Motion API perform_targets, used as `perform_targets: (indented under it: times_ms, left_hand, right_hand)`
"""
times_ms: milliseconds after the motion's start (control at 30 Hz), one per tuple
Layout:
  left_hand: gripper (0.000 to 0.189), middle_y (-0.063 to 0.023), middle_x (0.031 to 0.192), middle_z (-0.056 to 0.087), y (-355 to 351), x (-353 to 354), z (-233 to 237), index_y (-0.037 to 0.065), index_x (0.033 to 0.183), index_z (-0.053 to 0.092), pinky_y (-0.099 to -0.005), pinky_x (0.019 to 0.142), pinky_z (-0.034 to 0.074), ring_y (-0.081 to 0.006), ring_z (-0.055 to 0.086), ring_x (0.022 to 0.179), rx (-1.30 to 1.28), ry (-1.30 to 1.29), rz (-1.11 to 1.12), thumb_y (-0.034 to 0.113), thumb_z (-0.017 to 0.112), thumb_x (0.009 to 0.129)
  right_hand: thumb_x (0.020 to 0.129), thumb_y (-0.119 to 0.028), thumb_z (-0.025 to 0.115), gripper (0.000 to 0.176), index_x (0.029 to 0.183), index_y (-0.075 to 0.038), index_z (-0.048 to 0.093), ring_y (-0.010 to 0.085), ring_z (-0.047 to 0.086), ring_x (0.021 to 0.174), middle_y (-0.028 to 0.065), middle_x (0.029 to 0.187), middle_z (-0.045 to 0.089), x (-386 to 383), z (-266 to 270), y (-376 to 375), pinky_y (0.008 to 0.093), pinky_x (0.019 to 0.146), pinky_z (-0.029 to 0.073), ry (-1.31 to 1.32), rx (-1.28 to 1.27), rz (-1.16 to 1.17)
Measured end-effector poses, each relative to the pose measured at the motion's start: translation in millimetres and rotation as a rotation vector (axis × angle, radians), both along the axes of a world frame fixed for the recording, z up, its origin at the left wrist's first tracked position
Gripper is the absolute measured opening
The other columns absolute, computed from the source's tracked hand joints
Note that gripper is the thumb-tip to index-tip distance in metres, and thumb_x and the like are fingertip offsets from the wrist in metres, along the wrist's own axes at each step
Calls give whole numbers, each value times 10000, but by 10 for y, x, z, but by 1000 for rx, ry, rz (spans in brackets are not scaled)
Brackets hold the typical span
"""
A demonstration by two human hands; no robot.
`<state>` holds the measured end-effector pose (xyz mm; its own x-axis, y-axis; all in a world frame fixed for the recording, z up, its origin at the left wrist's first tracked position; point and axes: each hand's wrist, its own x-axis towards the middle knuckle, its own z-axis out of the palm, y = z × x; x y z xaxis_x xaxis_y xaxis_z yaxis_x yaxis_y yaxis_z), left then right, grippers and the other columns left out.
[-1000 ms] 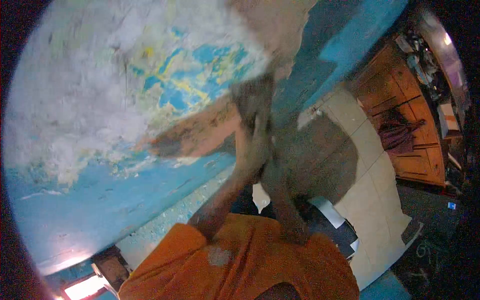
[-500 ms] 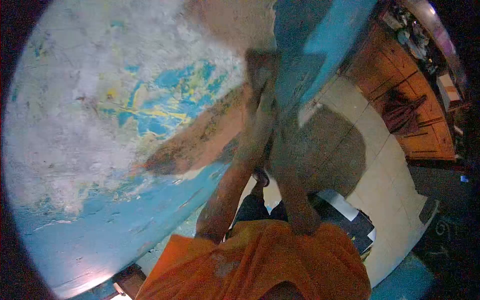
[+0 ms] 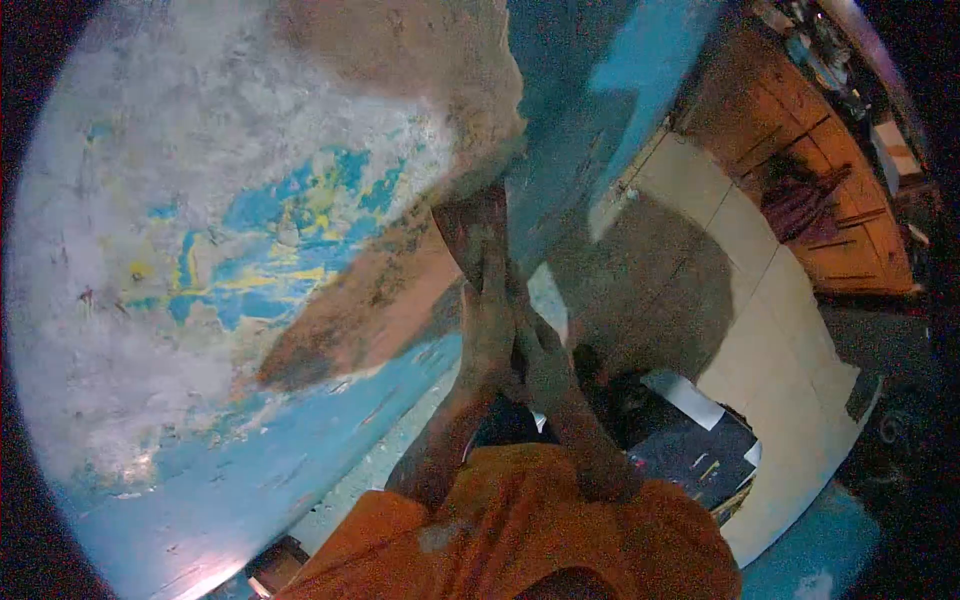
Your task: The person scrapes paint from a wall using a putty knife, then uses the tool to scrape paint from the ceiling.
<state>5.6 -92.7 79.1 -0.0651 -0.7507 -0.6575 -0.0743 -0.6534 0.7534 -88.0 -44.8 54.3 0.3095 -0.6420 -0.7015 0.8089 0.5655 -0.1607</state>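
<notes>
A flared, dark scraper blade [image 3: 468, 228] lies over the patchy painted surface, its wide edge near the border between grey-white and blue paint. My left hand [image 3: 488, 315] is closed round its handle, fingers pointing up toward the blade. My right hand [image 3: 540, 345] sits close beside it on the handle side, fingers curled in; the handle itself is hidden by both hands. The painted surface [image 3: 200, 120] shows worn grey-white paint, with blue and yellow patches at its middle and a brown shadowed strip just left of my hands.
A blue painted band [image 3: 230, 470] runs along the surface's lower edge. Pale floor tiles [image 3: 770, 370] lie to the right, with a dark box [image 3: 690, 450] near my right side. Farther off stands an orange-brown wooden piece [image 3: 860, 240] with a dark red cloth [image 3: 805, 205] on it.
My hands and the scraper have come back toward my body and slightly left. The blade, smeared by motion before, now shows more clearly. The view has shifted a little.
</notes>
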Motion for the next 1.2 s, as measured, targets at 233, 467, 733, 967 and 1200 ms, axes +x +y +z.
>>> perform_targets:
  times_ms: [233, 467, 733, 967, 1200]
  left_hand:
    - [380, -149, 919, 528, -153, -168, -198, -18, 1113, 455, -384, 651, 416, -240, 499, 767, -626, -512, -20, 273, 445, 869]
    - [400, -67, 758, 505, -241, -521, 590, -4, 1107, 457, -331, 619, 422, -181, 463, 670, -290, 5, 382, 320, 450, 873]
    - [359, -66, 725, 503, -210, -580, 522, 6, 953, 499, -314, 547, 403, -153, 458, 625, -769, -881, 147, 352, 446, 875]
    - [463, -103, 978, 528, -33, -316, 309, 47, 1179, 425, -340, 652, 442, -212, 501, 766, -264, 40, 428, 411, 381, 897]
    - [320, -63, 701, 496, -170, -419, 426, 23, 948, 518, -279, 557, 379, -140, 468, 632, -339, -184, 477, 331, 481, 869]
  right_hand:
    - [920, -245, 388, 361, 1207, -26, 408, 178, 542, 836, 72, 1019, 542, 25, 278, -100, 260, 749, 447, 774, -494, 274]
    - [924, -268, 363, 387, 1232, -34, 383, 203, 505, 962, 91, 1140, 473, -158, -259, -237, 282, 781, 448, 814, -653, 314]
    - [927, -308, 333, 415, 1220, -22, 399, 204, 496, 1010, 112, 1154, 478, -37, -24, -335, 314, 810, 452, 368, -365, 375]
    - [876, -252, 443, 283, 1014, -18, 523, 217, 551, 737, 127, 851, 578, 150, -688, -465, 330, 618, 471, 1117, -885, 663]
    - [904, -228, 406, 366, 1198, -10, 393, 205, 506, 931, 99, 1082, 498, -3, -1160, -203, 312, 795, 431, 423, -483, 344]
